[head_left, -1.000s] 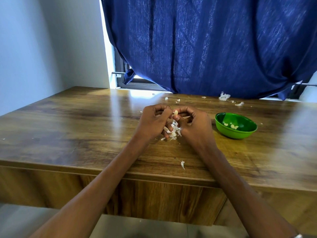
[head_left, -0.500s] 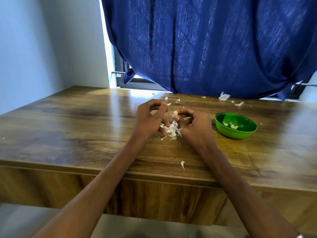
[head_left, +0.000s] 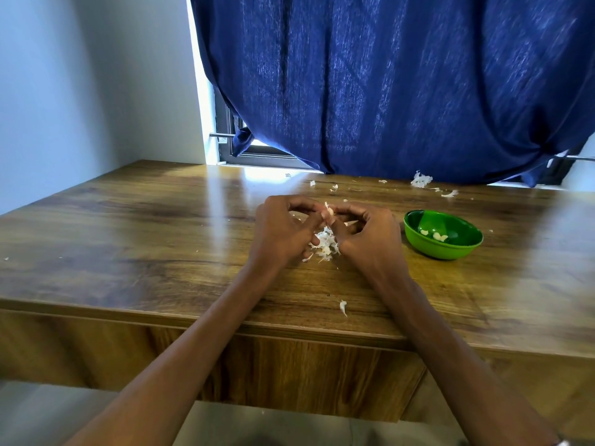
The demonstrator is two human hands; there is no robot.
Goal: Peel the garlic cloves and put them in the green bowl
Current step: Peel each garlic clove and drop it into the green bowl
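Both hands meet over the table, fingertips pinching one small garlic clove (head_left: 328,210) between them: the left hand (head_left: 283,233) curls in from its side, the right hand (head_left: 367,236) from the other, thumbs and forefingers closed on the clove, a bit of papery skin sticking up from it. Just below the grip lies a heap of torn skins (head_left: 325,246) on the wooden table (head_left: 128,252). A clove like this should be light and firm but slick once bared, its skin thin and brittle; best held at the blunt root end while the nail lifts the skin at the tip. To the right of the grip, near but apart, the green bowl (head_left: 415,233) holds a few peeled cloves (head_left: 439,236). More scraps (head_left: 421,180) lie beyond, under the blue curtain (head_left: 386,91). No writing is readable anywhere
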